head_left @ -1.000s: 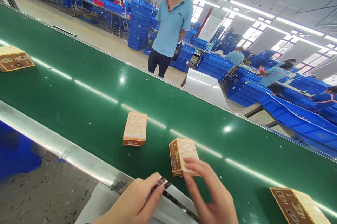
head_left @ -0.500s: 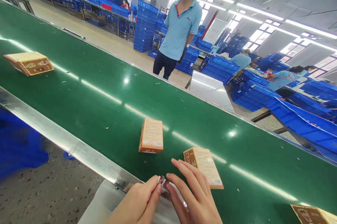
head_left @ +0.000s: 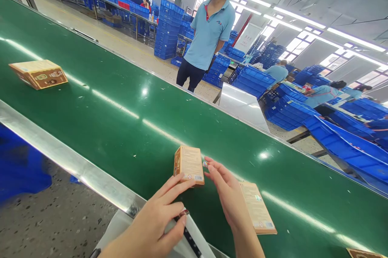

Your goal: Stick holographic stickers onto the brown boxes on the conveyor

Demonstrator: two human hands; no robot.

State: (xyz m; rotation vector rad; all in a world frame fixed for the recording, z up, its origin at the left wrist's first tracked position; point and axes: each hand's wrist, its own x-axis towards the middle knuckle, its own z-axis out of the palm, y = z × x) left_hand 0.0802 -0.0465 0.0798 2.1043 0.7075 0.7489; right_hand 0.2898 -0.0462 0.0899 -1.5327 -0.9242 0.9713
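Note:
My left hand (head_left: pixel 165 213) pinches a white strip with a dark band (head_left: pixel 191 237), apparently a sticker strip, between thumb and bent finger. Its outstretched fingers reach the lower edge of a tan and brown box (head_left: pixel 190 163) on the green belt. Just right of that box, the fingertips of my right hand (head_left: pixel 226 187) are closed on a small shiny sticker (head_left: pixel 205 164). A second tan box (head_left: pixel 257 211), partly hidden behind my right wrist, carries a small silvery patch (head_left: pixel 258 197).
Another box (head_left: pixel 41 75) lies far left on the conveyor belt (head_left: pixel 115 136), and one (head_left: pixel 359 253) shows at the lower right corner. A metal rail (head_left: pixel 75 165) edges the near side. Beyond the belt stands a person in a light blue shirt (head_left: pixel 209 35), near stacked blue crates (head_left: pixel 168 27).
The boxes have shifted rightward in view. My right hand has left the strip and moved up beside the middle box with a small sticker; my left fingers have stretched out to that box.

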